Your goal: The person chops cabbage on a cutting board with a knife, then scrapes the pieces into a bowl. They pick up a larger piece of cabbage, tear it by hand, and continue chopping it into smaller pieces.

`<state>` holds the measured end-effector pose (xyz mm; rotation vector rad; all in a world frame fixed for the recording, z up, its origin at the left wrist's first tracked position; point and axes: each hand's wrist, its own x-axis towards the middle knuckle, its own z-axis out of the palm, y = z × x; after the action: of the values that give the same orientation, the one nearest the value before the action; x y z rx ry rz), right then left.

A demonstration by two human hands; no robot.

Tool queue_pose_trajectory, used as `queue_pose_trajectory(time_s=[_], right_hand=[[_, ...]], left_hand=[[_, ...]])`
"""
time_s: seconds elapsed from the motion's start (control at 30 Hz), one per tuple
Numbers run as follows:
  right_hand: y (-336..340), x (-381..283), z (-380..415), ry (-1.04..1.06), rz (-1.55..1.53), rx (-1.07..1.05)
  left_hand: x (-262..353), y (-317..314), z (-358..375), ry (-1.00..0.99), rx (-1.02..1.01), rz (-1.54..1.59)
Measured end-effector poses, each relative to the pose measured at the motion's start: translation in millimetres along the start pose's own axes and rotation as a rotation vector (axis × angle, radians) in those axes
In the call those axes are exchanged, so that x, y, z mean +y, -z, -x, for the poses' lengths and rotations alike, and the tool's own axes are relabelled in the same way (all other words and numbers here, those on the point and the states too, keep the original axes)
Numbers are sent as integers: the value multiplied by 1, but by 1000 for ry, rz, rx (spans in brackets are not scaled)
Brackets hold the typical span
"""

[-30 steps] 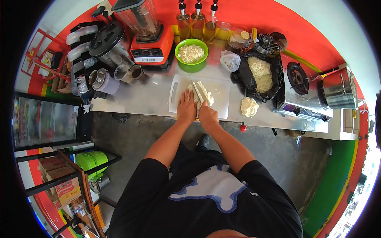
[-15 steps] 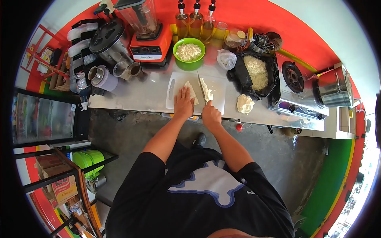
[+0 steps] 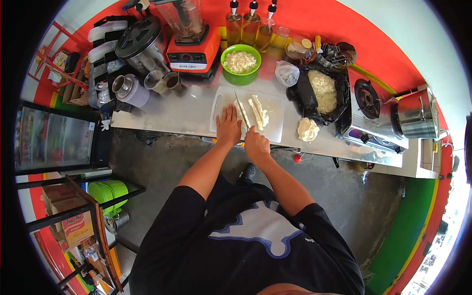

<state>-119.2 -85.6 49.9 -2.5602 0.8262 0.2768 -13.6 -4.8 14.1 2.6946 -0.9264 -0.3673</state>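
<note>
A white cutting board (image 3: 276, 104) lies near the counter's front edge. My left hand (image 3: 228, 130) rests flat on it, fingers stretched out, pressing on a pale, off-white piece of food (image 3: 237, 106) whose exact kind I cannot make out. My right hand (image 3: 257, 146) is wrapped round the handle of a knife (image 3: 241, 109). The blade points away from me and lies along that piece, just right of my left fingers. To the right of the blade, cut pale strips (image 3: 258, 112) lie on the board. A rounded off-white lump (image 3: 308, 129) sits on the counter beyond the board.
Behind the board stands a green bowl (image 3: 227, 51) of pale shreds. A red blender (image 3: 188, 58) and pump bottles (image 3: 250, 28) line the wall. At right are a black plastic bag (image 3: 306, 98) holding more shreds and a gas stove (image 3: 355, 120). Cups (image 3: 173, 81) stand left.
The knife and my right hand have moved left, from beside the cut strips onto the piece under my left hand. The strips have spread slightly apart. The view has shifted a little.
</note>
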Motion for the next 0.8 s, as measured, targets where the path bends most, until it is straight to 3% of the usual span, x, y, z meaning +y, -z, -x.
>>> queue_pose_trajectory(time_s=[0.3,0.57,0.8], right_hand=[[27,-18,7,50,170,-101],[-10,-4,2,-17,108,-100],[3,-15,-26,12,94,-102]], left_hand=[[4,0,0,53,-62,-16],[6,-5,0,74,-46,-42],[3,1,1,71,-74,-26]])
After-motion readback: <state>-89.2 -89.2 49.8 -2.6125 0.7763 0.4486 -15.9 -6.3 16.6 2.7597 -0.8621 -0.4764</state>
